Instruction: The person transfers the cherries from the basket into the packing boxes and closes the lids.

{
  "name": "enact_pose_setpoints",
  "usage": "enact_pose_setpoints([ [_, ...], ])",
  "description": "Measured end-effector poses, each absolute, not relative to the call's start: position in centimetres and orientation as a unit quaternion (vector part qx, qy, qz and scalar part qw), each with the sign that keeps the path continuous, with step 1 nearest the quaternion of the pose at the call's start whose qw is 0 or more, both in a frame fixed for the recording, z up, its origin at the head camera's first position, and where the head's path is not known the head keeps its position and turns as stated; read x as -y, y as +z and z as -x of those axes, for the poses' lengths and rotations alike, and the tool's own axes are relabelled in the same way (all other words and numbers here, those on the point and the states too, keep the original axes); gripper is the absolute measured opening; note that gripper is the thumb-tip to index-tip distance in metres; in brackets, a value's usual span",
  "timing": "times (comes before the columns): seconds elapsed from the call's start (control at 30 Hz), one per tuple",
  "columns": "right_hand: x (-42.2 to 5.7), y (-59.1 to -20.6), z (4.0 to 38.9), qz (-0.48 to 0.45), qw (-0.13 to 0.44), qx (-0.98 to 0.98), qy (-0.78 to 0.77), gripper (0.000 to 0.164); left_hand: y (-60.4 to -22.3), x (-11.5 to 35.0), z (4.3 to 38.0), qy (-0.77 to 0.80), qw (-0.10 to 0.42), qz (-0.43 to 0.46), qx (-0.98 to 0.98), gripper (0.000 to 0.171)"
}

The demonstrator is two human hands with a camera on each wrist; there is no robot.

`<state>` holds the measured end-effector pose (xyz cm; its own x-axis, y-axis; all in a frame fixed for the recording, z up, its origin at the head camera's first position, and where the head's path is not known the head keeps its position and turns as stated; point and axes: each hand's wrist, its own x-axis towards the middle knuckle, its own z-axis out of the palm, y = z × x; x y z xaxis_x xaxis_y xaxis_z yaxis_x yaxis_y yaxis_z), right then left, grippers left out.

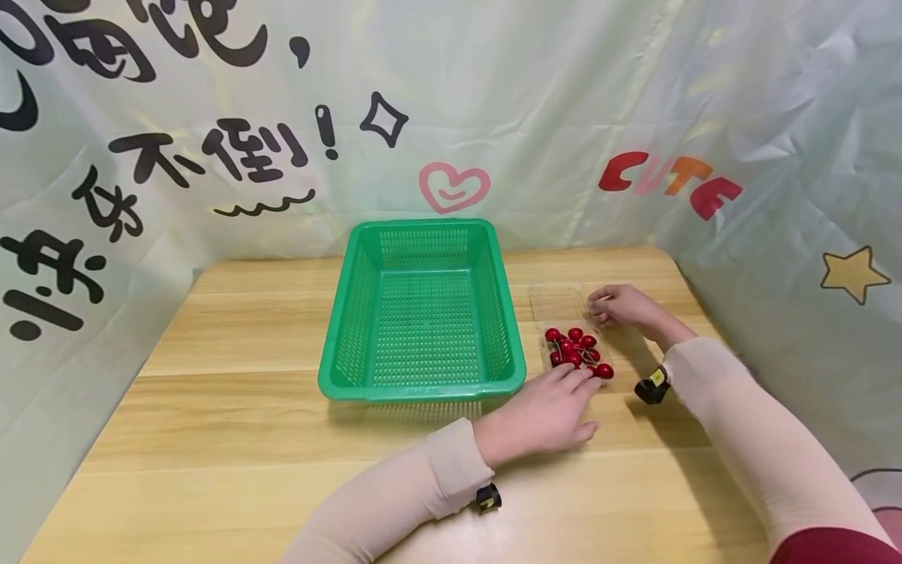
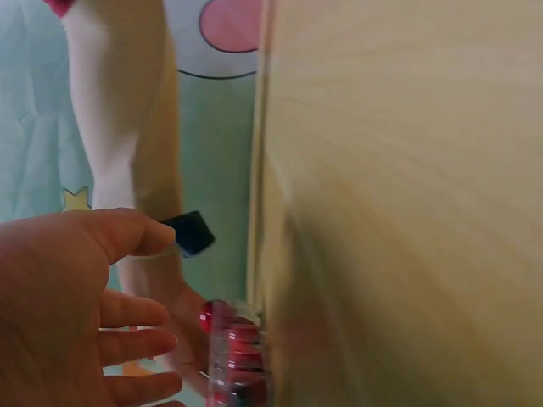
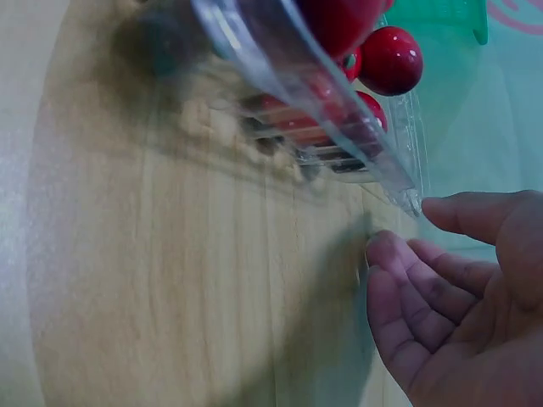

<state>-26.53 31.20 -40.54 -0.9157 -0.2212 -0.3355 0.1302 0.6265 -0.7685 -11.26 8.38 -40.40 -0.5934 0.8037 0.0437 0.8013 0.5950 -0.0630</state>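
Red cherries (image 1: 568, 348) with thin stems lie in a clear plastic box (image 3: 373, 161), whose transparent lid (image 1: 557, 301) is folded back on the table's far side. My left hand (image 1: 543, 411) reaches over the near end of the box, palm down, its fingertips at the nearest cherries. The left wrist view shows those fingers (image 2: 136, 346) spread and holding nothing. Beside the far right corner of the box is my right hand (image 1: 623, 305). In the right wrist view its thumb (image 3: 462, 212) is by the box edge, a gap separating it from the bent fingers.
A green perforated basket (image 1: 509, 329) stands on the wooden table (image 1: 232, 423), left of the box. Printed cloth (image 1: 550, 94) hangs behind the table and along its sides. Each wrist carries a small black camera (image 1: 652, 386).
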Motion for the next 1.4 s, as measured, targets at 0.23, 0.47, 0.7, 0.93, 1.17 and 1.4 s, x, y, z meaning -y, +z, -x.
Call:
enact_pose_setpoints([
  [0.23,-31.6,-40.8,26.4,0.023,0.208,-0.856,-0.472,0.038,-41.7,-8.4,11.6,0.002,-0.004,0.433,0.902,0.066],
  [0.47,-32.2,-40.7,25.8,0.030,0.182,-0.831,-0.525,0.023,-42.1,-8.5,11.7,-0.002,-0.009,0.432,0.902,0.066],
  [0.7,-33.2,-39.9,24.6,0.058,0.186,-0.804,-0.562,0.040,-42.1,-8.7,11.8,-0.003,-0.014,0.429,0.903,0.066],
  [0.93,-33.6,-38.7,23.4,0.089,0.202,-0.796,-0.563,0.049,-42.2,-8.7,11.8,0.000,-0.006,0.436,0.900,0.066],
  [1.17,-34.1,-37.9,22.5,0.147,0.179,-0.767,-0.598,0.037,-42.1,-8.9,12.0,-0.002,-0.012,0.435,0.900,0.066],
  [1.4,-34.3,-36.9,21.7,0.212,0.110,-0.773,-0.587,0.038,-42.0,-9.0,12.1,-0.015,-0.018,0.433,0.901,0.065],
])
